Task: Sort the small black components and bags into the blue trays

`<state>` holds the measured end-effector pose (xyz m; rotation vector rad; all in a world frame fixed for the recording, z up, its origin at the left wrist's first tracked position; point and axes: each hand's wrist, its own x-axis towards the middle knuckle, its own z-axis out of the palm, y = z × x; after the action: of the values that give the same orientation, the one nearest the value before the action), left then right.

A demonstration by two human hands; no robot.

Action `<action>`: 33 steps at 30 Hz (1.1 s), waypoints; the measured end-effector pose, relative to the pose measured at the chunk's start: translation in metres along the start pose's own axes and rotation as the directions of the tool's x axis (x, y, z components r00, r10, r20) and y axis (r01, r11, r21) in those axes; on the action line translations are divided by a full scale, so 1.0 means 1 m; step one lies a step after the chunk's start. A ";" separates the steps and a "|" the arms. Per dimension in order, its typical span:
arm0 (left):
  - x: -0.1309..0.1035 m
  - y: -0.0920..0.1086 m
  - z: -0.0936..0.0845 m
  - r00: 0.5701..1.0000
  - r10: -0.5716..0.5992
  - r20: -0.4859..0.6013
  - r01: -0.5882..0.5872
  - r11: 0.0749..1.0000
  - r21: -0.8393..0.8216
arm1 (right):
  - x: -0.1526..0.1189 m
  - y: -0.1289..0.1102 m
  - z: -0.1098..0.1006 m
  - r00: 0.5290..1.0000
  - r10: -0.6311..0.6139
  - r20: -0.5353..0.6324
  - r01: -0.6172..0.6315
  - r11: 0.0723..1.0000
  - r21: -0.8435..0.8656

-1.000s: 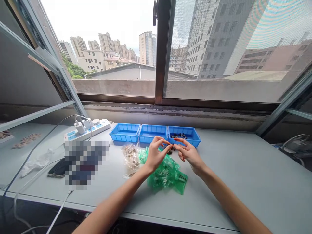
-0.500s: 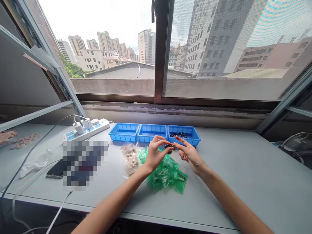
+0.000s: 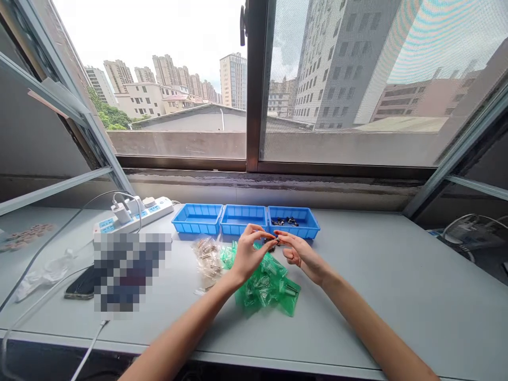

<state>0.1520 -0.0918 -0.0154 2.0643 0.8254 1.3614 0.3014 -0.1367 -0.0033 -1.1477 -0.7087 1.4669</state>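
Above the green plastic bags (image 3: pixel 264 286), my left hand (image 3: pixel 251 253) pinches a small dark piece (image 3: pixel 277 239) between thumb and fingers. My right hand (image 3: pixel 304 256) meets it from the right, its fingertips closed at the same piece. The exact shape of the piece is too small to tell. Just behind my hands is the right blue tray (image 3: pixel 309 230), with several small black parts (image 3: pixel 286 221) in it. Clear bags of small metallic parts (image 3: pixel 208 259) lie left of the green bags. More dark parts show partly beneath my fingertips.
Two other blue trays (image 3: pixel 197 225) stand in the same row at the back. On the left are a white power strip (image 3: pixel 161 211), a phone (image 3: pixel 81 284), cables and brownish pieces (image 3: pixel 29 235). The window frame (image 3: pixel 253 106) rises behind the table.
My right fingers have closed in on the piece at my left fingertips. The view has shifted slightly right, and the other person's hand at the left edge is gone from view.
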 end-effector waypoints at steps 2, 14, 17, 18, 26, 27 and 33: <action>-0.001 -0.001 0.000 1.000 -0.015 0.003 0.015 1.000 0.004 | 0.003 0.000 -0.003 1.000 -0.021 -0.023 0.021 0.999 -0.030; -0.002 0.002 0.001 0.999 -0.039 -0.031 0.039 0.999 0.003 | 0.028 -0.005 -0.039 0.711 -0.617 -0.337 0.374 0.738 -0.562; -0.004 0.007 0.001 0.999 -0.041 -0.019 0.042 0.999 0.031 | 0.029 -0.005 -0.046 0.686 -0.643 -0.339 0.363 0.707 -0.607; -0.004 0.009 0.001 0.999 -0.040 -0.017 0.041 0.999 0.031 | 0.029 -0.005 -0.047 0.690 -0.641 -0.336 0.357 0.705 -0.613; -0.002 0.023 -0.003 0.999 -0.044 0.002 0.044 0.998 -0.048 | 0.028 -0.003 -0.047 0.630 -0.696 -0.344 0.290 0.622 -0.727; -0.002 0.023 -0.004 0.999 -0.047 0.003 0.047 0.998 -0.047 | 0.028 -0.003 -0.047 0.634 -0.693 -0.344 0.291 0.626 -0.724; 0.000 0.021 -0.004 0.997 -0.072 0.001 0.071 0.996 -0.050 | 0.027 -0.003 -0.043 0.683 -0.696 -0.222 0.366 0.589 -0.720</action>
<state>0.1522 -0.1051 0.0012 1.9772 0.8491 1.3316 0.3441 -0.1169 -0.0234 -1.5357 -1.1122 0.3312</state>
